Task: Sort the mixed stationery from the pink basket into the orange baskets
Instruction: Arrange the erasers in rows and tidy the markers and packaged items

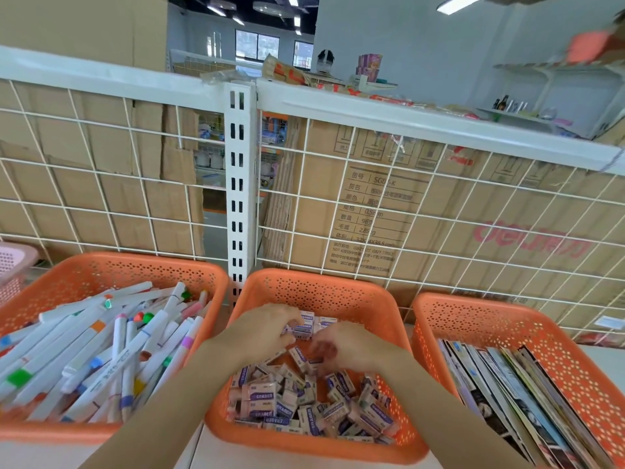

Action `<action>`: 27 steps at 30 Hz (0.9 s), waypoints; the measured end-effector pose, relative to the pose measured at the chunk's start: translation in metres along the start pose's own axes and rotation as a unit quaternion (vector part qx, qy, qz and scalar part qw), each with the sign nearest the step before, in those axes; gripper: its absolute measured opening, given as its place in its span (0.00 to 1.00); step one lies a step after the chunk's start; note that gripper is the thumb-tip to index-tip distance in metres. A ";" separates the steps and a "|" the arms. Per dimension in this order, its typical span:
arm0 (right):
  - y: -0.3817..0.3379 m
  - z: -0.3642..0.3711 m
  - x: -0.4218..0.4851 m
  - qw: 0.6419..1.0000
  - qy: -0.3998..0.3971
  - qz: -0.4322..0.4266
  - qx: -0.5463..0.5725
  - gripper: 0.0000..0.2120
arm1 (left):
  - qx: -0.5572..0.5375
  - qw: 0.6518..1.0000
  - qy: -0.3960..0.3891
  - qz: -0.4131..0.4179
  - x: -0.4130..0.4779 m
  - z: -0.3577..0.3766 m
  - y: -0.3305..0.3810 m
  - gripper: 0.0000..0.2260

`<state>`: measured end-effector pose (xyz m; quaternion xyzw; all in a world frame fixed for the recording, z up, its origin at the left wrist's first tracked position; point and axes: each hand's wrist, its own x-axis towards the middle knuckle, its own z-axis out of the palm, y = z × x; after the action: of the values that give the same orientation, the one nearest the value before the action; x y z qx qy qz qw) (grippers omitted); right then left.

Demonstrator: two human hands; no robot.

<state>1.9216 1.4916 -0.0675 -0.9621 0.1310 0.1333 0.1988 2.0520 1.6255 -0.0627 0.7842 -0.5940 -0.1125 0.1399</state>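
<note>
A white-railed wire grid (422,125) with a slotted post (237,184) stands before stacked cardboard boxes (372,211)

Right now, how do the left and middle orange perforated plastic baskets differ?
The left orange basket holds long white marker pens; the middle orange basket holds small boxed erasers. The left hand and right hand reach into the middle basket; neither touches the left basket. Both are perforated orange plastic.

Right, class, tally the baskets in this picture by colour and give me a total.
Orange baskets: 3
Pink basket: 1
Total: 4
</note>
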 end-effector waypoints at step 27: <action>0.024 -0.004 -0.002 0.969 0.108 0.073 0.211 0.10 | 0.043 0.995 -0.077 0.053 0.026 0.012 0.007 0.10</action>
<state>1.9131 1.4691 -0.0719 -0.8947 0.2465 0.0122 0.3722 2.0482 1.5979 -0.0715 0.7458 -0.6481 -0.1393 0.0652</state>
